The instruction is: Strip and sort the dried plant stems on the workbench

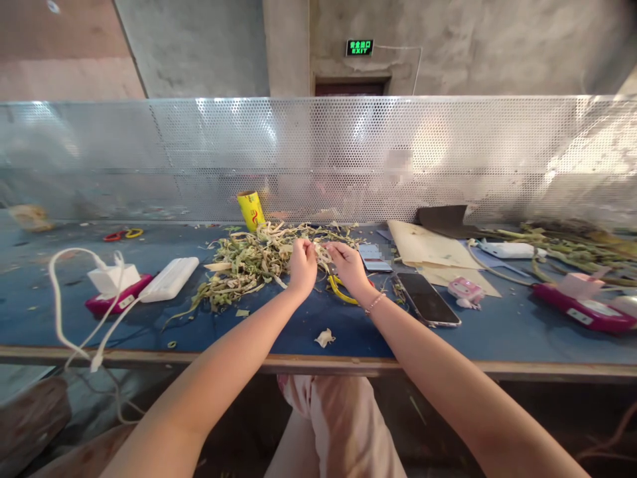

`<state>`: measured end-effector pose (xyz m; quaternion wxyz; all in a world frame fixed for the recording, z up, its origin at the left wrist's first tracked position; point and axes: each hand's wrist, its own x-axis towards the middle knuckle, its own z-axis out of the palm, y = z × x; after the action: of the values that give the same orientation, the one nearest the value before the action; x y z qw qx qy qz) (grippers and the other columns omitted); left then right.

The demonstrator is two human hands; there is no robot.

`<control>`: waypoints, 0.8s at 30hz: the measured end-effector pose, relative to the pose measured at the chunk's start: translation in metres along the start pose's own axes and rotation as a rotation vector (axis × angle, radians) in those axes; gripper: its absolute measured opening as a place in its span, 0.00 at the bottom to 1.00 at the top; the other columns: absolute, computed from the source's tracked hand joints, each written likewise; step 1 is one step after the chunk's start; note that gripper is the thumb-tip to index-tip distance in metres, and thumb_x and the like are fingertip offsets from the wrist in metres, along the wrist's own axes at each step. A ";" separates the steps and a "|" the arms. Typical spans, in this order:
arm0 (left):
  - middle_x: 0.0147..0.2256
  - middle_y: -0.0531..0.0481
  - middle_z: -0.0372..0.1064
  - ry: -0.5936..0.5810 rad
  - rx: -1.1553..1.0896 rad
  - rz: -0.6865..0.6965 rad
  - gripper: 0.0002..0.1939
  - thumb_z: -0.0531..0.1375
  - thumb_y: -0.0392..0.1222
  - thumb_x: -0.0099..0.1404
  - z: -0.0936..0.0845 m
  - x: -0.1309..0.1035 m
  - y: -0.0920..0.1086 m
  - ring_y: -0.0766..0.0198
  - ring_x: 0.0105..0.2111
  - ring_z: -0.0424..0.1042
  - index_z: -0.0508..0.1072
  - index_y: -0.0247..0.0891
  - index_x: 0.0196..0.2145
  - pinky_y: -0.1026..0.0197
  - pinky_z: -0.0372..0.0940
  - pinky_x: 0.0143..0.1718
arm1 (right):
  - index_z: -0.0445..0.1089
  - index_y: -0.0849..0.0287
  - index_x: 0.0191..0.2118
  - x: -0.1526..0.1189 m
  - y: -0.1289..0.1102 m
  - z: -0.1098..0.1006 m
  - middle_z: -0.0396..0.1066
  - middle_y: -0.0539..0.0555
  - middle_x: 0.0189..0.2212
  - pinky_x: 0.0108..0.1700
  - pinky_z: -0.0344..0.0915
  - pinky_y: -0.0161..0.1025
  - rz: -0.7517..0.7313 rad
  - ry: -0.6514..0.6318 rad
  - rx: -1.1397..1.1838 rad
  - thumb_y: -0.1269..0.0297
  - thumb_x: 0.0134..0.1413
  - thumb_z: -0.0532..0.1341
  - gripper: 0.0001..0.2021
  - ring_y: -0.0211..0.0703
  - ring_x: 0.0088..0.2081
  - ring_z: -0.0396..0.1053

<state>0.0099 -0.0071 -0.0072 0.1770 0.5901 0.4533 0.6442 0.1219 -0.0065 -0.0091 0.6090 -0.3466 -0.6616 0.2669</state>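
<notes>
Over the front of a heap of dried leaves and stalks [243, 262], my two hands meet fingertip to fingertip. My left hand [302, 269] is closed, its fingers curled inward and partly hidden. Thumb and forefinger of my right hand [351, 265] pinch together close by. Between them shows a small pale plant piece [319, 251], too small to make out exactly. Yellow-handled scissors [339, 291] lie on the table, partly behind my right hand. Nearer to me sits a crumpled pale scrap [325, 338].
A yellow tube [250, 210] stands behind the heap. On the right lie a dark phone [428, 300], a lit phone [374, 257], a pink case [466, 291], cardboard [413, 244] and a power strip [580, 309]. Leftward are a white power bank [170, 279] and cables [57, 299]. Perforated metal [223, 159] borders the back.
</notes>
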 end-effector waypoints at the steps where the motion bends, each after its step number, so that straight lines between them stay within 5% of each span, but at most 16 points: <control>1: 0.20 0.57 0.56 0.014 0.015 -0.005 0.05 0.52 0.37 0.60 0.000 0.001 -0.001 0.69 0.21 0.58 0.57 0.40 0.28 0.64 0.51 0.27 | 0.73 0.58 0.32 -0.001 -0.001 0.001 0.74 0.53 0.35 0.46 0.61 0.40 -0.005 -0.005 0.003 0.58 0.50 0.53 0.13 0.44 0.40 0.68; 7: 0.20 0.57 0.54 -0.006 0.015 0.009 0.04 0.49 0.37 0.61 0.000 0.000 -0.002 0.70 0.20 0.56 0.55 0.39 0.29 0.65 0.52 0.26 | 0.74 0.58 0.35 -0.003 -0.005 0.002 0.74 0.53 0.35 0.47 0.61 0.40 -0.026 -0.026 0.040 0.57 0.50 0.54 0.15 0.45 0.42 0.69; 15: 0.19 0.58 0.54 -0.236 -0.082 0.151 0.03 0.49 0.35 0.60 0.003 -0.012 0.009 0.71 0.20 0.57 0.55 0.40 0.29 0.66 0.55 0.25 | 0.73 0.62 0.33 0.006 0.006 -0.008 0.74 0.54 0.33 0.42 0.61 0.39 0.053 0.168 0.016 0.56 0.50 0.53 0.16 0.43 0.37 0.68; 24: 0.19 0.58 0.55 -0.022 -0.113 -0.018 0.04 0.50 0.37 0.61 0.004 0.000 -0.002 0.71 0.19 0.57 0.55 0.39 0.29 0.65 0.55 0.25 | 0.73 0.60 0.35 0.004 0.002 -0.004 0.74 0.54 0.35 0.44 0.61 0.41 0.015 0.132 0.003 0.58 0.50 0.53 0.15 0.43 0.39 0.68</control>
<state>0.0132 -0.0045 -0.0093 0.2206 0.5821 0.4196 0.6606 0.1258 -0.0026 -0.0079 0.6498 -0.3676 -0.6169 0.2491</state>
